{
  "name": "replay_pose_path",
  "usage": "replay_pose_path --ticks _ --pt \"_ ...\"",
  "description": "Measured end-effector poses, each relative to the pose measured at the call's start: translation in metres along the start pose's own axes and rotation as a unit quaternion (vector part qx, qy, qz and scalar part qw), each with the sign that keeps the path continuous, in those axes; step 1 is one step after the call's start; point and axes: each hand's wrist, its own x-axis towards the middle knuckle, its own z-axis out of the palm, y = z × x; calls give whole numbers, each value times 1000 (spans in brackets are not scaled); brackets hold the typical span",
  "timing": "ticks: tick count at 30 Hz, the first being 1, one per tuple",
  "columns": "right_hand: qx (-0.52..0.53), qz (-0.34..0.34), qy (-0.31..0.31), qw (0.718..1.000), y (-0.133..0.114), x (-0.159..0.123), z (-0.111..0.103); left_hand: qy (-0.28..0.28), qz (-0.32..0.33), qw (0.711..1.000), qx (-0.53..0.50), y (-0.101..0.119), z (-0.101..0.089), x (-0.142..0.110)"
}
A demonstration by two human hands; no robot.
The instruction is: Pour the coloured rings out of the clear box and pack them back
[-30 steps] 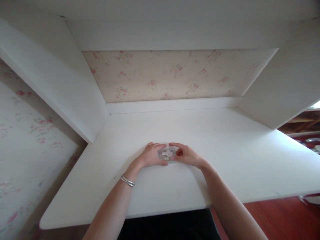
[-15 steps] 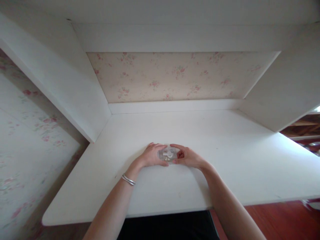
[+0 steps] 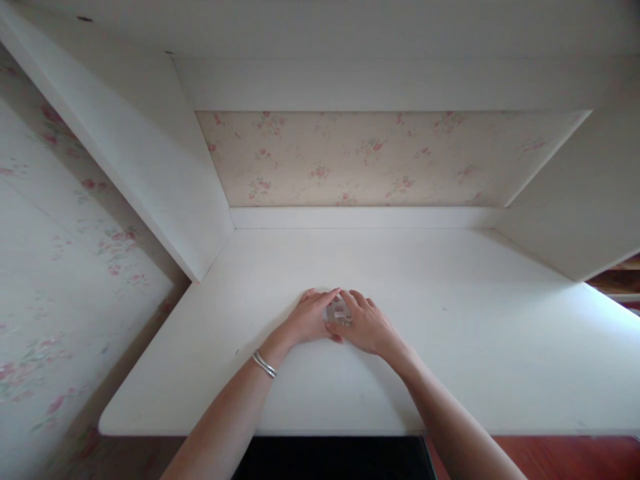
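A small clear plastic case [image 3: 339, 311] with whitish pieces inside is on the white desk, largely covered by my fingers. My left hand [image 3: 310, 319] curls around its left side, thumb at the near edge and fingers at the far edge. From the right, my right hand [image 3: 369, 325] reaches over the case, its thumb along the near side and its fingers across the far side. The fingertips of both hands meet at the case. What the pieces inside are, I cannot make out.
The white desk [image 3: 280, 393] has a rounded left front corner. White side panels [image 3: 150, 147] and a shelf overhead [image 3: 380, 27] box it in, with flowered wallpaper [image 3: 350, 160] behind. Below the front edge is something black [image 3: 340, 460], beside a reddish floor [image 3: 565, 457].
My right hand has moved left and over the case, covering more of it. My left hand stays around its side. The view has shifted slightly.
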Motion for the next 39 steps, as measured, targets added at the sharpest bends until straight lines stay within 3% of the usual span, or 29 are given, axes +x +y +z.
replay_pose_path --ticks 4,7,12,17,21,25,29,33,36,39 --pt "-26 25 17 999 6 3 -4 -2 -8 1000 -20 2 -2 -1" --pt "-7 48 47 998 27 10 -20 10 -25 999 -18 3 -3 0" --pt "-56 130 165 976 107 31 -68 15 -33 999 7 5 -5 0" --pt "-111 223 204 947 206 37 -106 7 -18 999 32 6 -6 0" --pt "-117 263 193 938 258 28 -114 3 -14 999 44 6 -7 0" --pt "-97 270 156 945 280 20 -109 -1 -10 999 53 7 -7 0" --pt "-147 243 192 939 260 18 -100 -5 -8 998 59 8 -8 0" --pt "-147 128 260 946 188 18 -79 5 -11 998 54 10 -8 0" --pt "-7 11 167 986 113 20 -49 17 -26 998 52 11 -5 1" --pt "104 -84 50 990 43 22 -15 31 -45 998 32 8 -4 2"
